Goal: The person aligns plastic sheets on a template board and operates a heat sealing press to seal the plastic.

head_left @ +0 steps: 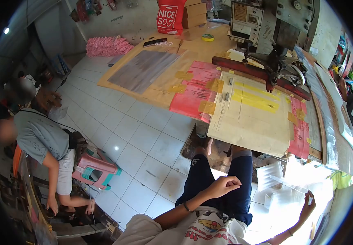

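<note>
My left hand [224, 186] hovers above my lap, its fingers curled together, and nothing shows in them. Out to the right, my right hand [308, 204] pinches the edge of a clear plastic sheet [290, 184], which is partly washed out by glare. More clear plastic pieces [269, 174] lie beside it, low at my right. In front of my knees is the press table, with a tan board [247, 122] marked by yellow strips and thin lines. Red sheets [194, 87] flank the board, fixed with brown tape [207, 107].
A press machine with a dark red bar [241, 67] stands over the board's far side. A grey translucent sheet [141, 69] and yellow tape roll [208, 37] lie on the table. Another person [46, 134] bends at left near a pink-and-green stool [95, 167].
</note>
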The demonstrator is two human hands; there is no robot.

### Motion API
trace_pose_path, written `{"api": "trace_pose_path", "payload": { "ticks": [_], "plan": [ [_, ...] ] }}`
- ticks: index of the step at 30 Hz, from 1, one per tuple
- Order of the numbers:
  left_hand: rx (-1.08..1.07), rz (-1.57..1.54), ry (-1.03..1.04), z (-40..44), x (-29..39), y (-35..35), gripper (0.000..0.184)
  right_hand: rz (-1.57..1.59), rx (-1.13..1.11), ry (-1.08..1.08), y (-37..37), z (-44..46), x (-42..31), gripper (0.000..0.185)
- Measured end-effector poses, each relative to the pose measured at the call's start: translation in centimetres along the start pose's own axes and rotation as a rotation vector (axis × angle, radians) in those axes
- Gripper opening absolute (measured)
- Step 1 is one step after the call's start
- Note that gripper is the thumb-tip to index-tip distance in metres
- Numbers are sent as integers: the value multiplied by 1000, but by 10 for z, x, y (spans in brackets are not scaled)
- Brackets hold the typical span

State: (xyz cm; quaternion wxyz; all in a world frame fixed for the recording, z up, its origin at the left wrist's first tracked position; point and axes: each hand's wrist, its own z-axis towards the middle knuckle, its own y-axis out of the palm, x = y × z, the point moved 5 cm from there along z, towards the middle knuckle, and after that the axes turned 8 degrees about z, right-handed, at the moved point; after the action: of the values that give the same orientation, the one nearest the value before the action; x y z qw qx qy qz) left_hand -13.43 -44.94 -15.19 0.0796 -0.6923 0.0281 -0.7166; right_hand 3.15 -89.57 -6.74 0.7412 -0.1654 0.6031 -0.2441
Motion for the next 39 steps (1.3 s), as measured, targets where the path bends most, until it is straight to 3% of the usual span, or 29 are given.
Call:
{"api": "trace_pose_path", "payload": {
  "ticks": [1,3,4,9,13,14,17,18,21,22,24,25,26,31,39],
  "plan": [
    [8,26,-1,-4,-13,-1,16,-91,-2,-77,4,1,16,26],
    [22,83,-2,-13,-35,-8,16,-198,-153,27,33,-10,7,21],
    [-35,24,-112,-17,-54,-9,17,-173,-194,4,46,-11,34,19],
    [12,411,-131,-50,-103,-36,16,-60,-387,98,147,-57,228,15],
    [160,817,-157,-81,-99,-60,19,-148,-493,206,224,-152,287,11],
    [112,674,-289,-83,-114,-66,23,-172,-516,256,234,-177,293,11],
    [379,344,-204,-92,-161,-80,32,-212,-546,358,249,-212,294,12],
    [381,222,-336,-95,-174,-84,41,-219,-557,370,254,-212,292,12],
    [425,-54,-513,-113,-249,-93,43,-226,-569,379,260,-206,282,12],
    [207,245,-618,-126,-287,-86,45,-225,-571,373,265,-202,278,13],
    [-10,481,-613,-183,-325,-54,45,-220,-579,358,272,-195,270,13],
    [-2,381,-736,-221,-347,-39,42,-221,-578,351,275,-192,269,13],
    [-126,591,-788,-245,-390,-24,39,-217,-579,341,277,-189,266,14],
    [-160,279,-1114,-331,-391,28,39,-211,-603,270,305,-162,242,15],
    [-44,110,-1191,-336,-388,44,38,-131,-626,82,370,-105,145,17]
  ]
}}
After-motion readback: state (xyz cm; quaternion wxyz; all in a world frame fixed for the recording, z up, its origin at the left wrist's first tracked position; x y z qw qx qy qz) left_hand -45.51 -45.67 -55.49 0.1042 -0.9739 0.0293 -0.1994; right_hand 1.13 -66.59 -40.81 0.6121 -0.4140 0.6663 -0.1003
